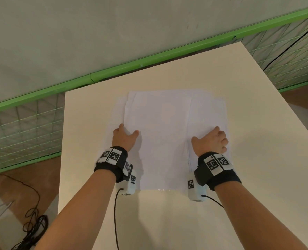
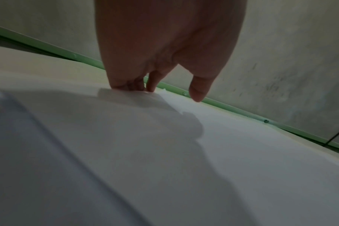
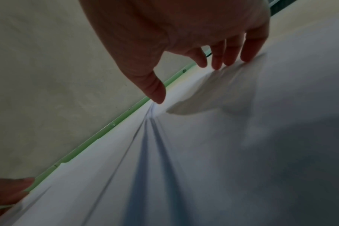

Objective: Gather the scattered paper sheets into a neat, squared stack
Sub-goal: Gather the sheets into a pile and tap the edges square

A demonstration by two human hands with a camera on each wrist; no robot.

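From the head view, the thin white paper sheets (image 1: 167,134) lay overlapped but fanned sideways at the middle of the pale cream rectangular table (image 1: 257,159), edges not yet aligned. The left hand (image 1: 125,138) rested on the pile's left side and the right hand (image 1: 211,140) on its right, probably to push the sheets inward. In the left wrist view, curled fingers (image 2: 130,85) pressed down at a sheet edge, thumb lifted clear, gripping nothing. In the right wrist view, bent fingertips (image 3: 246,56) touched a raised fold of paper, thumb apart, with no pinch visible.
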